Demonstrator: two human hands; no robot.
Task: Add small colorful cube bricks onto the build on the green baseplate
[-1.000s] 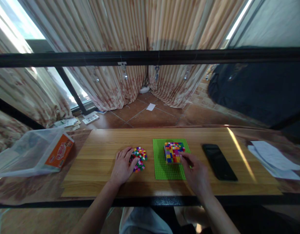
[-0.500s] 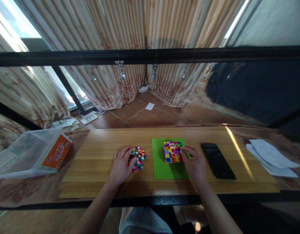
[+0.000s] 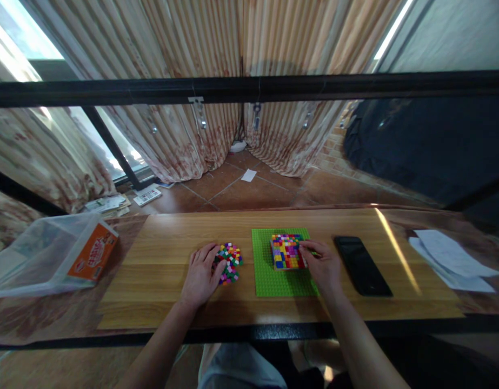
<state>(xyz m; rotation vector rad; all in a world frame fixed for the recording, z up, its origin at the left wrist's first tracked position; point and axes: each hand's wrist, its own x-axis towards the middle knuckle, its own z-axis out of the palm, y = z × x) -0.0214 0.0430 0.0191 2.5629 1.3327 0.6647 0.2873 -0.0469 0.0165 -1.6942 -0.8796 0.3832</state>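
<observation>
A green studded baseplate [image 3: 265, 283] lies on the wooden board, and a block of many-coloured small building bricks [image 3: 287, 251] stands on it. My right hand [image 3: 323, 266] is at the block's right side, its thumb and fingertips pinched together against the edge; whatever they hold is too small or hidden to make out. My left hand [image 3: 201, 273] rests on the board with its fingers spread. Its thumb and fingertips touch the left side of a loose pile of small coloured bricks [image 3: 232, 262], partly covering it.
To the right of the baseplate lies a black phone [image 3: 363, 266]. White papers [image 3: 452, 259] are at the far right. A clear plastic box [image 3: 50, 254] with an orange label stands at the left. A black metal bar [image 3: 249, 89] crosses beyond the table.
The view has shifted very slightly. My right hand stays at the block's right edge with only a small movement of the fingers. My left hand remains by the pile.
</observation>
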